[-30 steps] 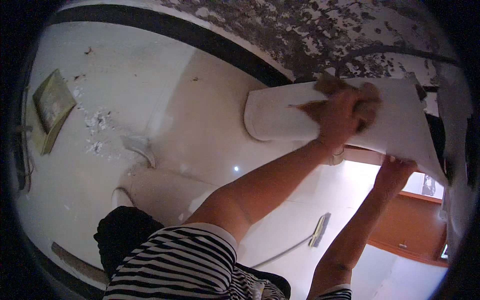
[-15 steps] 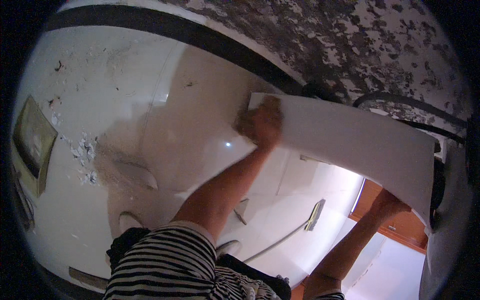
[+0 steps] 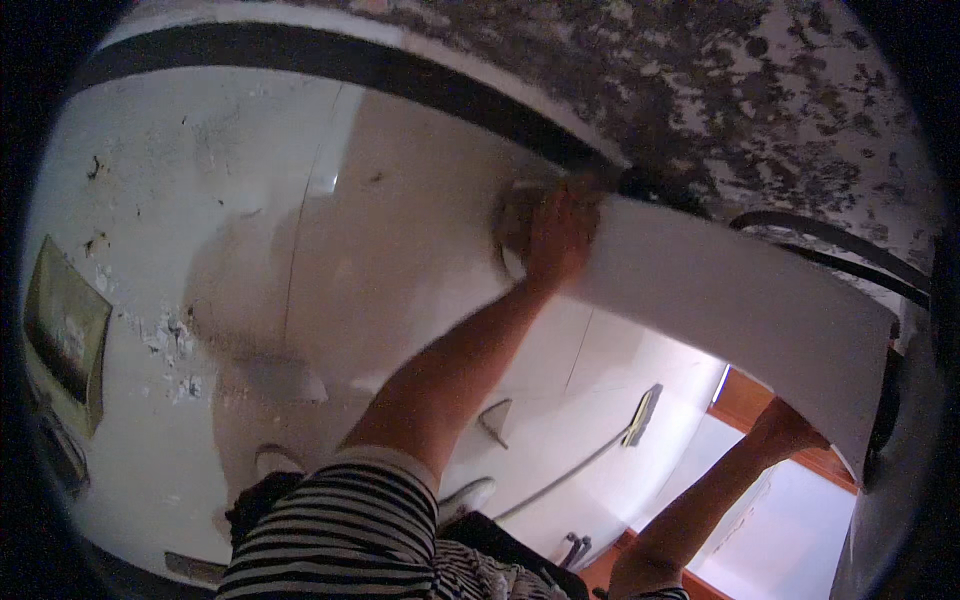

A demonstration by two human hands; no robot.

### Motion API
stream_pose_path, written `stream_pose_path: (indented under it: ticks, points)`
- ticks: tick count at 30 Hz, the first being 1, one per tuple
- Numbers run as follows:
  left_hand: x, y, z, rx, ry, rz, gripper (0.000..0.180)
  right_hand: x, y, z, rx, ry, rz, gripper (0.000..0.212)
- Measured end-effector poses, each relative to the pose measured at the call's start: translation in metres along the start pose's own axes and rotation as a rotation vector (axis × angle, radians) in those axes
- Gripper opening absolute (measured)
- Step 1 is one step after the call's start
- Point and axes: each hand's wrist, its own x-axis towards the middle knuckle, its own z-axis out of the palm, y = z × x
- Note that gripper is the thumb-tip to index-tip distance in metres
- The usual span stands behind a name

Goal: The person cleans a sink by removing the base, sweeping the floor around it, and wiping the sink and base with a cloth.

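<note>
Across most of the view runs a pale tiled surface (image 3: 400,230), glossy, with thin joint lines and a few dark specks near its upper left. Above it curves a dark band (image 3: 330,65), and beyond that a rough surface mottled in brown and white (image 3: 720,90). Two dark cables (image 3: 830,240) arc over the mottled area at the right.

Largest loose item: a long white panel (image 3: 740,310), held slanting from centre top down to the right edge. Its upper left end lies against the tiled surface just below the dark band; its lower right end hangs over an orange-brown frame (image 3: 745,400).

Left hand (image 3: 555,235): arm fully stretched upward, palm and fingers pressed flat on the panel's upper left end; blurred, so whether the fingers curl round the edge I cannot tell. Right hand (image 3: 790,430): raised under the panel's lower right edge, touching it from below; fingers hidden behind the panel, grip not readable.

Lower centre: a striped black-and-white sleeve (image 3: 330,530) on the left upper arm.

Smaller items on the tiled surface: a framed rectangular plate (image 3: 65,335) at the far left, crumbly white debris (image 3: 170,350) just right of it, and a slim handled tool (image 3: 640,415) with a thin cord near the right arm. A small pale hook-like piece (image 3: 495,420) lies beside the left forearm.
</note>
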Motion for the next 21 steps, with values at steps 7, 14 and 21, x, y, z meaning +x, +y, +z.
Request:
stream_pose_path:
  ticks: [7,14,21]
  points:
    - [0.020,-0.070,0.014,0.283,-0.111,0.204,0.041,0.007,-0.012,-0.041,-0.328,-0.286,-0.124,0.047]
    - [0.033,-0.046,-0.025,0.021,-0.332,0.177,0.038,0.001,-0.004,-0.025,-0.460,-0.185,-0.162,0.048]
    - [-0.001,-0.071,0.024,-0.112,0.072,0.099,0.032,-0.001,-0.010,-0.003,-0.035,-0.079,-0.061,0.049]
